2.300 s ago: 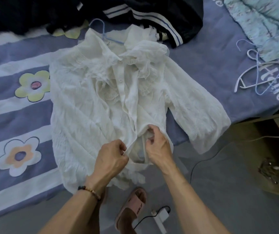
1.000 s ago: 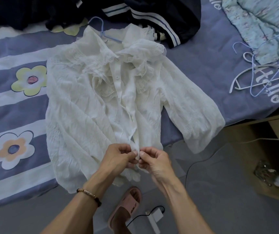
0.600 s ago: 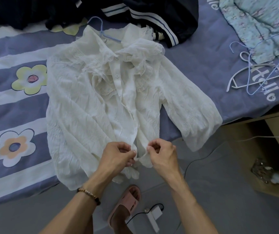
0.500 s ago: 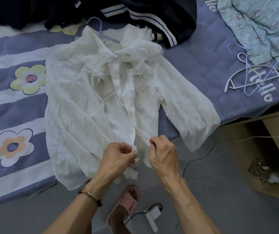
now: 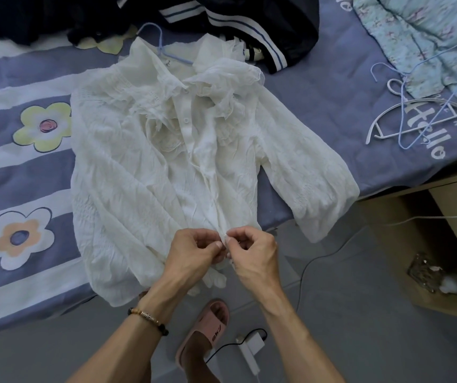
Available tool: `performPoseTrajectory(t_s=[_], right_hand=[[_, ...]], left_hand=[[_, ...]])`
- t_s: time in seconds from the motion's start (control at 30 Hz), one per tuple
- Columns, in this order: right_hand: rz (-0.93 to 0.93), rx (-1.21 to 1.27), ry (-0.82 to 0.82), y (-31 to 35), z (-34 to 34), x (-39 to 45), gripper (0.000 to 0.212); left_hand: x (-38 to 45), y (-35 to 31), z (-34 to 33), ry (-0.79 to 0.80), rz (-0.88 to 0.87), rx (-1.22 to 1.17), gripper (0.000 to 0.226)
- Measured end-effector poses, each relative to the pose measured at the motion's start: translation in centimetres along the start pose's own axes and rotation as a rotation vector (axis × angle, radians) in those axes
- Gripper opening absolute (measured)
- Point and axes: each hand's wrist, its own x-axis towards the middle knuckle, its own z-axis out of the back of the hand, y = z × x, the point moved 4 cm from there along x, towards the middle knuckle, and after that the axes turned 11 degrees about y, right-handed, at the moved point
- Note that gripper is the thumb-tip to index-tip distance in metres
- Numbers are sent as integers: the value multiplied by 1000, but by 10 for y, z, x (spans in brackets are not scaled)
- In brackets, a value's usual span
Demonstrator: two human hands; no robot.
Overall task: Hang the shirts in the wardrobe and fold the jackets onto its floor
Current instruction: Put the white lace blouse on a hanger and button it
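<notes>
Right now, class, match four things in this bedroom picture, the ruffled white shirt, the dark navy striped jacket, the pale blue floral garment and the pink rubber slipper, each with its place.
Things:
1. ruffled white shirt
2. dark navy striped jacket
3. pale blue floral garment
4. pink rubber slipper

Places:
A. on the grey floor, near a white charger
B. far right corner of the bed
C. spread flat, hem pinched by left hand and right hand
D. bunched just beyond the shirt's collar

Pairs: 1-C, 2-D, 3-B, 4-A
</notes>
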Motion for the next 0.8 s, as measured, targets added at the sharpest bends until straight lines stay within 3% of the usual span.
performPoseTrajectory(t_s=[0.23,0.57,0.8], right_hand=[[-21,58,91,4,-1,3,18],[119,-134,24,17,-11,6,10],[60,-112,-31,20,-16,20,6]], left_hand=[[8,2,6,20,38,-126,7],[15,-4,15,-21,102,-105,8],[21,-22,23,-96,-35,156,12]])
